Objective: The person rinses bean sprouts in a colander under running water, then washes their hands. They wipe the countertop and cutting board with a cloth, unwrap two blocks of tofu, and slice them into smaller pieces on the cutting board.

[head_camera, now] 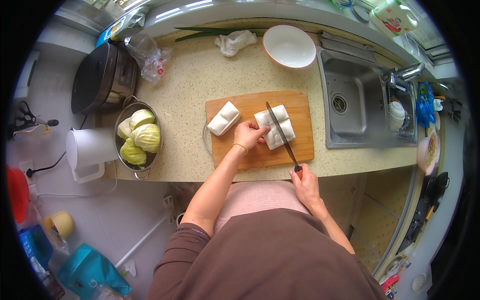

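On a wooden cutting board point(258, 159) lies a white scored block of tofu point(287, 131), with a kitchen knife point(279, 129) slanting across its top. My right hand point(307, 185) grips the knife's handle near the board's front edge. Whether the blade has sunk into the block cannot be made out. The fingers of my left hand point(249, 135) rest against the block's left side, thumb towards the blade. Left of that hand, a separate white tofu piece point(224, 119) sits on the board.
A steel colander point(159, 150) of cabbage pieces point(145, 137) stands at left, beside a white kettle point(90, 148) and a dark rice cooker point(101, 78). Behind the board are a white bowl point(289, 47), crumpled cloth or paper point(235, 42) and green leaves point(204, 33). A sink point(352, 120) is at right.
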Available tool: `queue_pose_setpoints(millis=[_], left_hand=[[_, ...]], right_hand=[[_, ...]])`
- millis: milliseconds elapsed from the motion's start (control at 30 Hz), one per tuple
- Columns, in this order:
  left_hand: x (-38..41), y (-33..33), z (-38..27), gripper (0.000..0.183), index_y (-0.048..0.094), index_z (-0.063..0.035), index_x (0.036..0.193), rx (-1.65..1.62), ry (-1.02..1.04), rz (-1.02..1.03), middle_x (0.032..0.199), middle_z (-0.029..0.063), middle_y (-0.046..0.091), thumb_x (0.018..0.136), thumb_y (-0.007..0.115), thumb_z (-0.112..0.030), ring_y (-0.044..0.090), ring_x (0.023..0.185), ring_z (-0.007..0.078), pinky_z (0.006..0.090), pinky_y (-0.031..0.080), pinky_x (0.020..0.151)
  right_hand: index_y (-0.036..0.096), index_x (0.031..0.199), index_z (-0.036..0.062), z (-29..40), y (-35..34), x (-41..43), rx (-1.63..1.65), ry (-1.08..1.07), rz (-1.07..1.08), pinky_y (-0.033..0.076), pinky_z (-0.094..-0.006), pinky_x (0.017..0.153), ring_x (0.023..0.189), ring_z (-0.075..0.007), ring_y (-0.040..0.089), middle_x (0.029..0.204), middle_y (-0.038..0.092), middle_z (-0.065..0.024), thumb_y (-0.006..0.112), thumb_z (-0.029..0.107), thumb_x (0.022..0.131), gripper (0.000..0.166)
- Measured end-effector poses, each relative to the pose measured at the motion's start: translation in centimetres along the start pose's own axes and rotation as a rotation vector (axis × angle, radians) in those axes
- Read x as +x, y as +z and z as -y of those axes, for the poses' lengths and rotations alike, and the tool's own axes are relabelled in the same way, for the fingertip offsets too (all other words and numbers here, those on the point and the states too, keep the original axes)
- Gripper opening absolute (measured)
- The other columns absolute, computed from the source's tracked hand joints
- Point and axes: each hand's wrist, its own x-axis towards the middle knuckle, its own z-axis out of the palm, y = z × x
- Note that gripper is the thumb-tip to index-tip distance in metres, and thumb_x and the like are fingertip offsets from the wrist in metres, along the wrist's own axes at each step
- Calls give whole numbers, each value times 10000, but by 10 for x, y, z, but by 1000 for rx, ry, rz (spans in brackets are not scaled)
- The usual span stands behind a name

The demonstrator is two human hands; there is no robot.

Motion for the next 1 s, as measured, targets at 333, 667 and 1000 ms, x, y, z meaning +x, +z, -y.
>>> queue_pose_setpoints(millis=[333, 667, 1000], left_hand=[[3, 2, 4, 331, 552, -3, 711, -36, 19, -20, 668, 79, 617, 686, 738, -276, 624, 539, 129, 221, 455, 425], [3, 1, 3, 333, 566, 5, 752, -21, 9, -8, 690, 83, 626, 697, 727, -282, 624, 557, 127, 222, 454, 445], [2, 0, 1, 328, 573, 0, 736, -2, 12, -10, 692, 79, 628, 699, 726, -288, 625, 560, 124, 219, 457, 449]], right_hand=[[509, 901, -15, -1, 0, 0, 12, -20, -21, 438, -407, 597, 661, -356, 575, 688, 587, -184, 582, 236, 805, 279], [510, 906, -15, -5, 2, 1, 28, -25, -29, 438, -406, 593, 659, -358, 573, 685, 584, -186, 585, 234, 802, 281], [512, 912, -12, -1, -1, -1, 47, -51, -40, 440, -407, 597, 660, -355, 576, 688, 589, -177, 583, 238, 804, 281]])
